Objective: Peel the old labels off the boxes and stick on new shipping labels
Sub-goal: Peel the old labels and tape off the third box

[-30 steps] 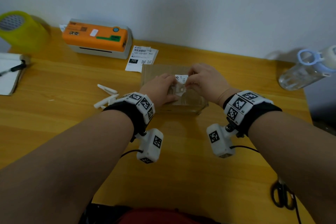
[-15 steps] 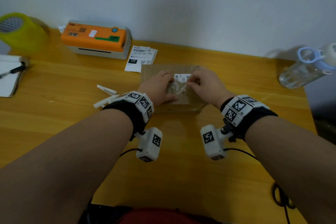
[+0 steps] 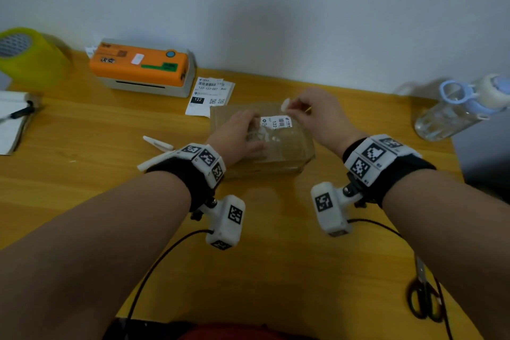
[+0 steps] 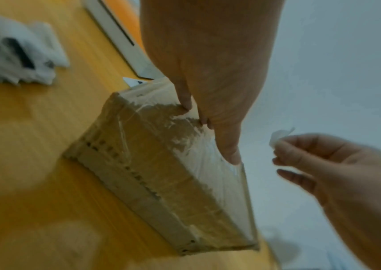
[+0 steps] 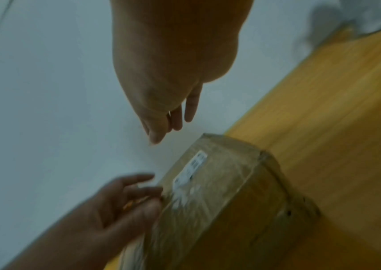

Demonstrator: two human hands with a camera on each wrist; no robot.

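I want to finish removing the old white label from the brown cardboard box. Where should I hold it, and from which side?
Pinch the torn edge of the old white label, next to the left hand that steadies the brown cardboard box; the ragged paper there probably offers a grip. Come from above and peel toward the intact barcode end.

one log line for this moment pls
left hand: presses on box | right hand: pinches torn label scrap | old label: partly on box

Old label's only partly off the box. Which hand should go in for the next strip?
Right, probably. The left hand lies flat on the box, steadying it. The right hand is lifted beside the label, pinching a torn scrap, so it must drop that first.
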